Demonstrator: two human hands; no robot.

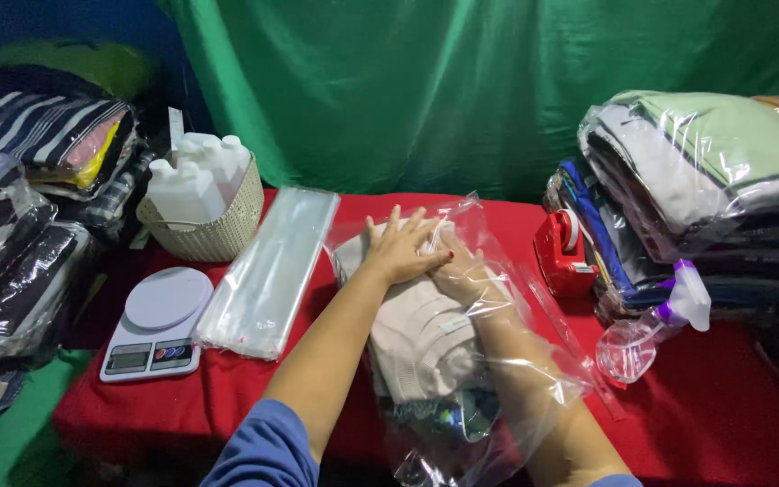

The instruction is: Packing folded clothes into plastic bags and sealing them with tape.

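I am bagging: my left hand (pixel 400 248) lies flat, fingers spread, on the clear plastic bag (pixel 489 361), while my right hand (pixel 463 271), inside it, presses the folded beige garment (pixel 421 334) mid-worktop (pixel 732 415). Next calls for seating it fully.

A small garment-packing station was shown: bagged folded clothes (pixel 705 171) were stacked around a red table (pixel 723 406) with scale (pixel 157 323) and tape dispenser (pixel 563 252).

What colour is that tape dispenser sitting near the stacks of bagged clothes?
The tape dispenser is red, almost matching the red tablecloth; the head view shows it.
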